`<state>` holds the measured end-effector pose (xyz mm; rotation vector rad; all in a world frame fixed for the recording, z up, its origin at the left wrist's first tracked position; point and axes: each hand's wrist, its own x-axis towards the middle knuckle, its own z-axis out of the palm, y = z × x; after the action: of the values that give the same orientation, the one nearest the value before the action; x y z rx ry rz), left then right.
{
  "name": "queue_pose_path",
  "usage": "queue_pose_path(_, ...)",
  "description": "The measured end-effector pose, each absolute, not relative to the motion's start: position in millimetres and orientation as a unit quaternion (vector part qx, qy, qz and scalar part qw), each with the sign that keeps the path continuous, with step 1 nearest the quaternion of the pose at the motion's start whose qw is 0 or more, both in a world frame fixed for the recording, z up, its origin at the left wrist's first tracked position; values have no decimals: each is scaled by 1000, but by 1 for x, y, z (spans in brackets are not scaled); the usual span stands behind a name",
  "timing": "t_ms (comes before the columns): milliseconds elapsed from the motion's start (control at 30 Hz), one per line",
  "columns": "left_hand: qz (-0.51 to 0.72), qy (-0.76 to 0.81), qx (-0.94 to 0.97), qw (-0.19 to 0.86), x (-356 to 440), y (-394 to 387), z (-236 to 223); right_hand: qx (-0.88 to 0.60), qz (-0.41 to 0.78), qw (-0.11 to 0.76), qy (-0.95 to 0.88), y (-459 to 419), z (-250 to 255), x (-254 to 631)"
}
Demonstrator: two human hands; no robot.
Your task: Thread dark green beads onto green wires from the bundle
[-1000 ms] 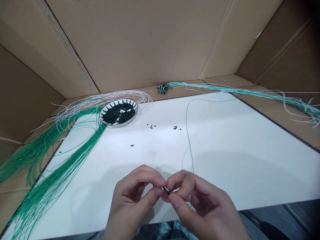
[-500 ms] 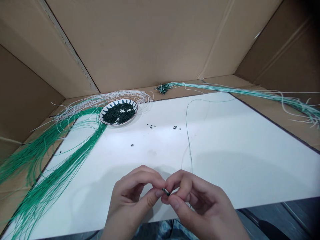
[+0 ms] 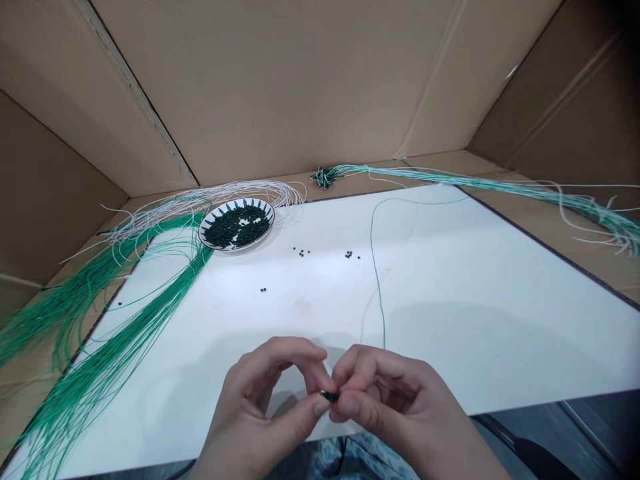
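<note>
Head view: a tiny dark cylindrical bead with a metallic glint (image 3: 330, 396) is pinched between the fingertips of the left hand (image 3: 253, 400) and the right hand (image 3: 395, 400), which are closed together just above a white rectangular board (image 3: 240, 320). A thin green wire (image 3: 379, 293) is seen rising from behind the right hand. The bead is judged light and easily dropped, best held by its ends; the limp wire seems best gripped close to it.

Right now the space is being walled in by folded brown cardboard panels (image 3: 320, 87), creased at their corners, as a brightly lit white board (image 3: 475, 333) is seen laid across the cardboard base (image 3: 493, 163), a dark grey floor (image 3: 545, 433) being glimpsed at lower right.
</note>
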<state>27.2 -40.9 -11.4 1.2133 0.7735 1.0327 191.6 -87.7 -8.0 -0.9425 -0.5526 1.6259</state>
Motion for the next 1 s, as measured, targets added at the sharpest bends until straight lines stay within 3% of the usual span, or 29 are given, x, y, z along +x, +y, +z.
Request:
queue_pose_path(367, 402, 425, 594, 552, 22, -42, -15, -476, 658, 532, -241, -85, -3, 192)
queue_pose_path(567, 368, 364, 612, 598, 21, -33, -13, -512, 622, 529, -267, -84, 0, 193)
queue_pose_path(1000, 357, 363, 713, 482, 23, -32, -15, -604, 487, 498, -387, -84, -2, 182)
